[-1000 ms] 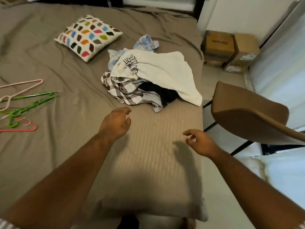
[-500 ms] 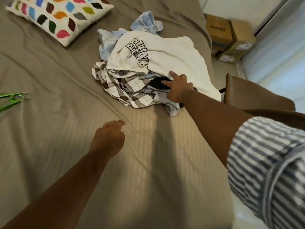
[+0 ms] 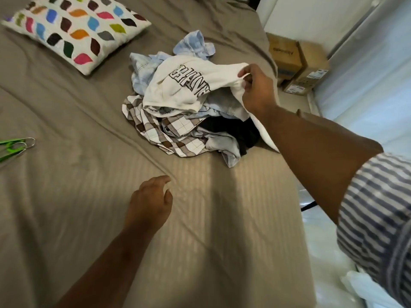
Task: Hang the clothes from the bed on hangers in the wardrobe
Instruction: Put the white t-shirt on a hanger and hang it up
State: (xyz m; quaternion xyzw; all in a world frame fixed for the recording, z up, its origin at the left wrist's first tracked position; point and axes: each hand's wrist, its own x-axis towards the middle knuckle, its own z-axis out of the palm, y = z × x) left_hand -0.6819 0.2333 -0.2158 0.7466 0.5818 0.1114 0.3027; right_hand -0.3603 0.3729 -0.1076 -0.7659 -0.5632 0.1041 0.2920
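A heap of clothes lies on the brown bed. On top is a white T-shirt with dark block lettering. My right hand pinches its right edge and lifts it. Under it lie a brown-and-white checked shirt, pale blue garments and a black one. My left hand hovers over the sheet below the heap, fingers apart and holding nothing. The tips of green hangers show at the left edge. The wardrobe is out of view.
A white pillow with coloured leaf shapes lies at the bed's upper left. Two cardboard boxes stand on the floor past the bed's right edge. A pale curtain fills the right side.
My right hand has left the dark garment at the heap's front and taken hold of the white T-shirt's edge higher up. The left hand has hardly moved.
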